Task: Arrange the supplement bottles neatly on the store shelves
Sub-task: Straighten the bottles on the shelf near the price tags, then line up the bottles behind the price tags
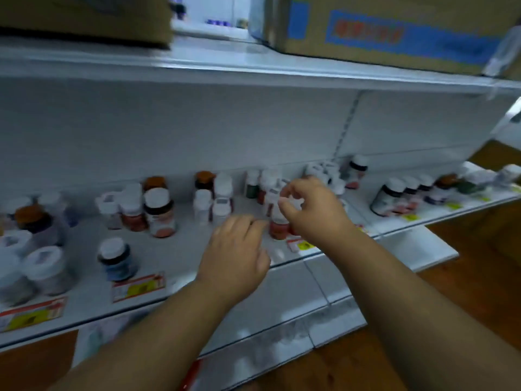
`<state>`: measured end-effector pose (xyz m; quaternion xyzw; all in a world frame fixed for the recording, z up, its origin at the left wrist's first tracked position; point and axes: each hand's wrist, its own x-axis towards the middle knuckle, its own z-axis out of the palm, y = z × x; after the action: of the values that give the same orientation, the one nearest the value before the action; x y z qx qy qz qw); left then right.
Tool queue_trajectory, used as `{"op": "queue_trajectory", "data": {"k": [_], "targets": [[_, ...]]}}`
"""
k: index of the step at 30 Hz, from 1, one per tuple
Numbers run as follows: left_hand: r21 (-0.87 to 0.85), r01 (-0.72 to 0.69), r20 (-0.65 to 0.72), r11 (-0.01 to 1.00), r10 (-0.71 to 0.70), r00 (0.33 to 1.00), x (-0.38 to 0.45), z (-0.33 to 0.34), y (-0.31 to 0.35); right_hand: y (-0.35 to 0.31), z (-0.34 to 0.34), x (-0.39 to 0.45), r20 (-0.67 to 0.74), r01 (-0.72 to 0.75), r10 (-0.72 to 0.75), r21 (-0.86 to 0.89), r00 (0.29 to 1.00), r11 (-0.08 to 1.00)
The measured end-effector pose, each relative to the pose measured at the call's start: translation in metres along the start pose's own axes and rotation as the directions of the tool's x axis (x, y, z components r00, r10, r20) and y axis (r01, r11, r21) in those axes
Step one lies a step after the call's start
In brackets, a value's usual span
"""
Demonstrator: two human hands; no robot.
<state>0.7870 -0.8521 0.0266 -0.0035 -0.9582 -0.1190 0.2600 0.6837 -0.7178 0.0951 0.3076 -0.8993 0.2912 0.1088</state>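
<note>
Many supplement bottles stand loosely on the white shelf point(174, 249). A white-capped bottle with a red-brown label point(278, 227) stands near the shelf's front, between my hands. My right hand point(313, 213) curls thumb and fingers round this bottle's white top, though motion blur hides the exact contact. My left hand point(236, 249) lies just left of it, fingers loosely stretched with the tips at the bottle's side. Behind them stand white bottles point(222, 198), a green-labelled bottle point(251, 187) and an orange-capped dark bottle point(204, 180).
A dark blue bottle point(117, 261) stands alone at the front left, and larger white-lidded jars point(45, 269) sit at the far left. Another row of bottles point(408, 193) fills the right shelf section. Price tags point(138, 286) line the front edge. Cardboard boxes point(394, 32) sit on the shelf above.
</note>
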Motion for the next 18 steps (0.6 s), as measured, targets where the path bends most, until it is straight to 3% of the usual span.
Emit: {"op": "queue_trajectory", "data": {"k": [5, 8, 18], "targets": [[-0.067, -0.100, 0.017, 0.993, 0.102, 0.995, 0.055, 0.062, 0.117, 0.119, -0.075, -0.033, -0.072, -0.088, 0.087, -0.008, 0.994, 0.996], [-0.114, -0.078, 0.030, 0.990, 0.082, 0.996, 0.083, 0.088, 0.159, 0.172, -0.102, -0.037, -0.104, -0.140, 0.142, 0.024, 0.984, 0.990], [-0.133, -0.025, 0.113, 0.991, 0.040, 0.993, 0.191, 0.170, 0.189, 0.275, -0.120, 0.027, -0.051, -0.143, 0.146, 0.066, 0.988, 0.988]]}}
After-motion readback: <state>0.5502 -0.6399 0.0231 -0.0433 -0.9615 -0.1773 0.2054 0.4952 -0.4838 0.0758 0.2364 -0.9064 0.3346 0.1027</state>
